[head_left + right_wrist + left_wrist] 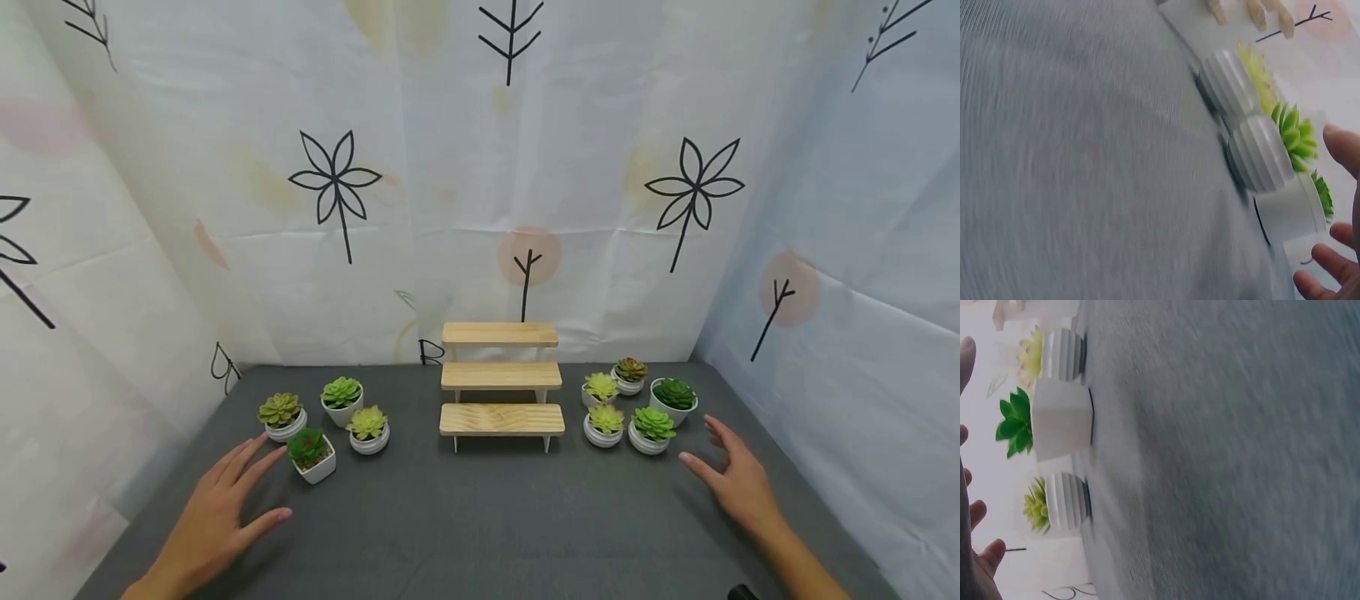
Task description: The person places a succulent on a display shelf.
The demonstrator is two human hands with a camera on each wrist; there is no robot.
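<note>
Left hand (213, 521) and right hand (738, 479), fingers spread, empty; wrist views blurred, hands cropped.

Small potted succulents (308, 454) upright on grey cloth, flanking wooden steps (501, 385).

Left hand (213, 517) lower left of head view, fingers spread, palm down. Right hand (738, 479) lower right, open, fingers extended, forearm trailing to corner.

Leaf-printed white curtains (450, 167), grey tabletop (487, 517)
</note>
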